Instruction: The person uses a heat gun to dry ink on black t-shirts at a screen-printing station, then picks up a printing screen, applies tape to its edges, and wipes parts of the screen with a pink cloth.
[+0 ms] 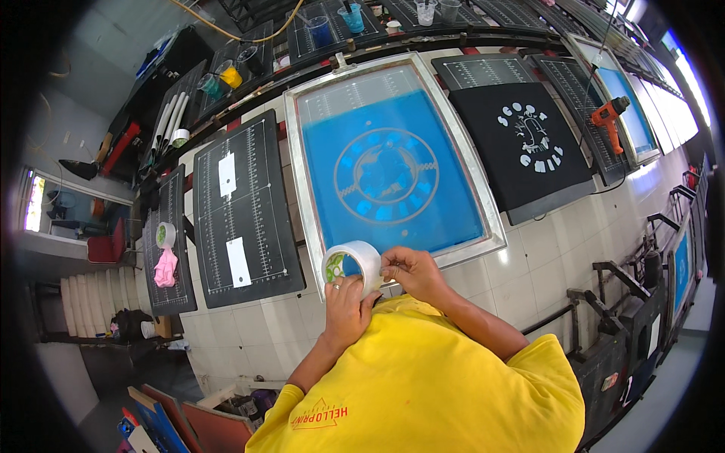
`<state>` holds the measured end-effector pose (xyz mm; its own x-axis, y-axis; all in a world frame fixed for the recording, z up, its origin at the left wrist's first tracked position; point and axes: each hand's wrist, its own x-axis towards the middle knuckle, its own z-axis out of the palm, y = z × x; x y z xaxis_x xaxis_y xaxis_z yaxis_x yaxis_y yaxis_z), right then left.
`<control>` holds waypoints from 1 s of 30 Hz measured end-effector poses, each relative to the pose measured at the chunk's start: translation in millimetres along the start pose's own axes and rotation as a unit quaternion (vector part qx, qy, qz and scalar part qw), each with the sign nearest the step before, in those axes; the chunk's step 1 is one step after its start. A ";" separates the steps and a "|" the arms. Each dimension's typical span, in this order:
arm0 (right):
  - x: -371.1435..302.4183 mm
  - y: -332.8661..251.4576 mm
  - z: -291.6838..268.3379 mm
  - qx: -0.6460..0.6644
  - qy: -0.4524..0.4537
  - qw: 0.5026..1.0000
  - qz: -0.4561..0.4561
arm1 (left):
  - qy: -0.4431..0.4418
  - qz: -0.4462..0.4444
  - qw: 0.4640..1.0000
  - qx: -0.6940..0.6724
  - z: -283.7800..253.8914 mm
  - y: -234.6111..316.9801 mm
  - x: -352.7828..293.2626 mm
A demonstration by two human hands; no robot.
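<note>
A wide roll of clear tape [368, 262] with a green-and-white core is in my left hand [347, 311], whose fingers reach into the core and whose thumb is on the outside. My right hand [417, 276] is closed in a pinch at the roll's right side, on what looks like the tape's edge. Both hands are at the near end of a metal-framed printing screen [495, 232]. Its blue mesh [400, 235] bears a round design with a ring of pale blocks. The screen lies over a dark printing board.
On the left, a dark board [260, 226] carries two white paper pieces. Beyond it are another tape roll [165, 235] and a pink cloth [165, 269]. At right, a black shirt [498, 151] lies on a board near an orange heat gun [609, 121]. Ink cups [229, 75] line the back.
</note>
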<state>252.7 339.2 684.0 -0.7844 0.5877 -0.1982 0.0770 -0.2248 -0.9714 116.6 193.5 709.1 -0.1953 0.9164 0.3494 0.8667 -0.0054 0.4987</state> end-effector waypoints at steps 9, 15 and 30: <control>-0.1 -36.7 -7.5 -0.130 0.048 0.984 -0.115 | 0.023 0.019 0.999 0.026 -9.1 9.0 23.3; 0.3 -30.7 -20.3 -0.299 0.086 0.911 -0.271 | 0.004 0.043 0.999 0.021 -3.9 8.5 22.5; -17.2 -23.6 -55.3 -0.169 -0.095 0.978 -0.077 | -0.078 0.085 0.992 -0.049 -5.7 -2.3 12.2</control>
<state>298.5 377.3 703.1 -0.9008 0.4315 -0.0493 0.1225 0.1437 -0.9820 109.6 202.4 716.8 0.0304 0.9497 0.3116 0.8308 -0.1974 0.5204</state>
